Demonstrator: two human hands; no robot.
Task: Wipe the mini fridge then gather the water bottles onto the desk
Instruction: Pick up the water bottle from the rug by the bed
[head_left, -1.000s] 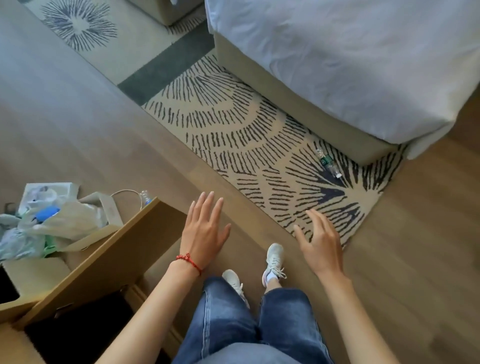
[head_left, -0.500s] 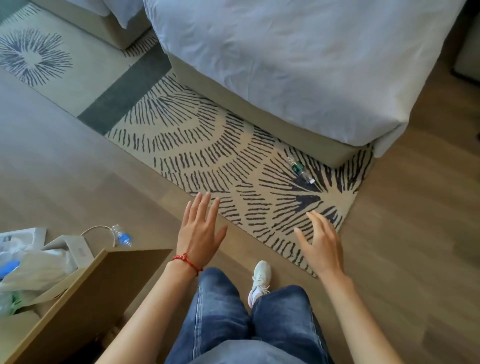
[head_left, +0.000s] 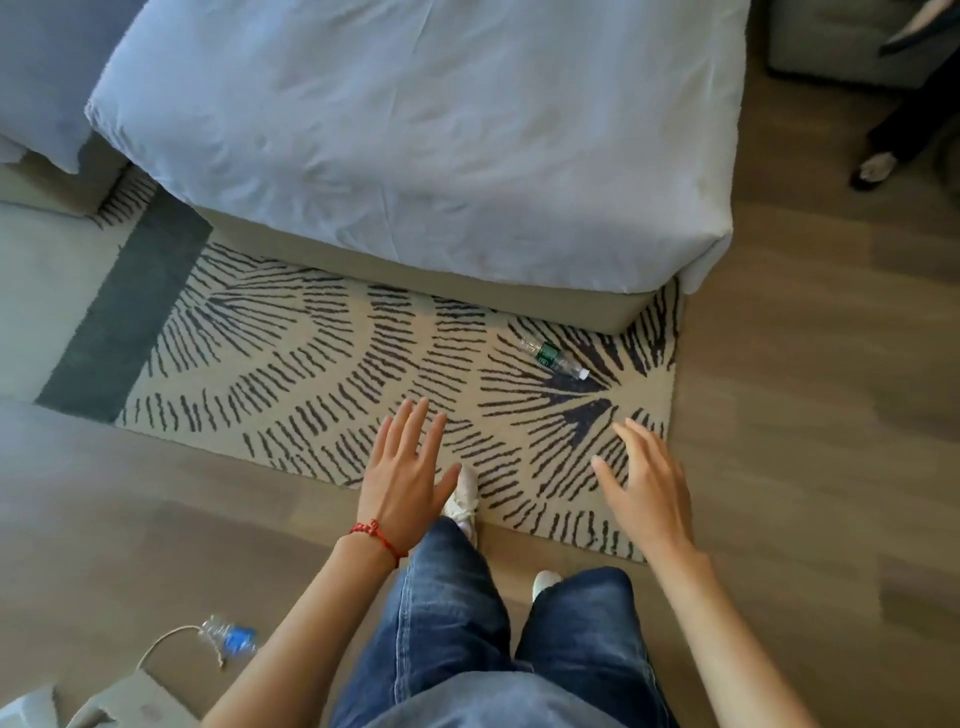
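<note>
A clear water bottle with a green label (head_left: 554, 358) lies on its side on the patterned rug (head_left: 332, 358), close to the bed's corner. A second bottle with a blue label (head_left: 229, 635) lies on the wooden floor at the lower left. My left hand (head_left: 405, 478), with a red string at the wrist, is held out flat and empty over the rug's edge. Empty too, my right hand (head_left: 647, 488) hovers with fingers spread, below and right of the green-label bottle. The fridge and desk are out of view.
A bed with a white cover (head_left: 426, 135) fills the top. A paper bag with a cord handle (head_left: 130, 706) sits at the bottom left. Another person's leg and shoe (head_left: 878, 166) stand at the upper right. My feet are at the rug's near edge.
I have walked forward onto the rug's edge and the view swung right. The bed and the green-label bottle came closer; the open cabinet door and bags slid out at the left. Both hands stay empty.
</note>
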